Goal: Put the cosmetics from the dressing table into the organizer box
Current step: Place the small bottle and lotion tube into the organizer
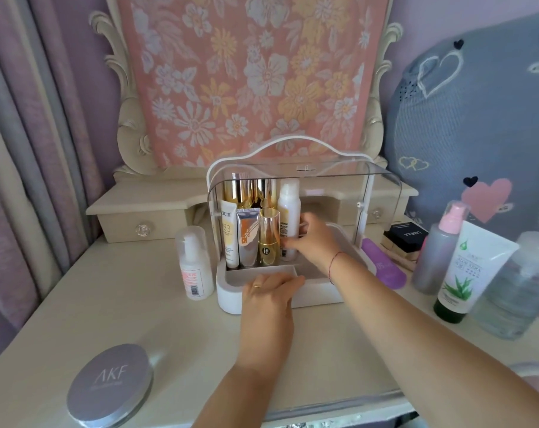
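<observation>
White plastic organizer box (pixel 228 299) w/ clear smoky lid (pixel 339 183) flipped up sits mid desk (pixel 138 304). Inside, upright at its left: glossy gold bottles (pixel 249 193), BB tube (pixel 229 236), silver tube (pixel 248 239), matte white spray bottle (pixel 288 208). Right grip (pixel 314 239) reaches in, fingers curled round the spray bottle's lower part. Left grip (pixel 268 295) lies flat on box front rim, fingers straight, holding nothing.

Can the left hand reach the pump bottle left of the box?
Probably yes: the left hand rests empty on the box rim, and the pump bottle stands close by, nothing between.
</observation>
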Available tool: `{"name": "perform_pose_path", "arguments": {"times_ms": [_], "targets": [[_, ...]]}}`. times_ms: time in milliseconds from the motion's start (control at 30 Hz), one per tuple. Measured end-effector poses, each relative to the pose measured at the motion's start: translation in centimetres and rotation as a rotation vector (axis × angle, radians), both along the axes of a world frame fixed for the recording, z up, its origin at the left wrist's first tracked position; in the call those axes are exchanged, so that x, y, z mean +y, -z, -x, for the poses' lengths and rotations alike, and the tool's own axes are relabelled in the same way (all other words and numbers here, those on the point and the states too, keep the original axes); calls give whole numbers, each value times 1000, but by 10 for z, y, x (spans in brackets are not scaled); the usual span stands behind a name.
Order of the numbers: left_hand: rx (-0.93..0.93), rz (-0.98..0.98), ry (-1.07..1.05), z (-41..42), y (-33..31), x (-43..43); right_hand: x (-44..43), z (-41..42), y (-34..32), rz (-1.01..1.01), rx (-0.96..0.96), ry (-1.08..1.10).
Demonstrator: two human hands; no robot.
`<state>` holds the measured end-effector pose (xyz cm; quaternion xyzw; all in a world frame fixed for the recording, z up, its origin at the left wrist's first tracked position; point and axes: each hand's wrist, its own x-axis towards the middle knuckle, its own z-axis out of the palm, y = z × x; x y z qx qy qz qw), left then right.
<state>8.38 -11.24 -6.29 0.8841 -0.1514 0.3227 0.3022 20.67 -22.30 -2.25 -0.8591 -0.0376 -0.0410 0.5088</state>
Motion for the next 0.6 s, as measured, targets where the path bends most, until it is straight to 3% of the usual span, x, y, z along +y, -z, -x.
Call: {"name": "perform_pose_path", "arguments": {"times_ms": [600], "targets": [[4, -1, 8, 2, -1, -1, 8, -9, 2, 148, -19, 16]]}}
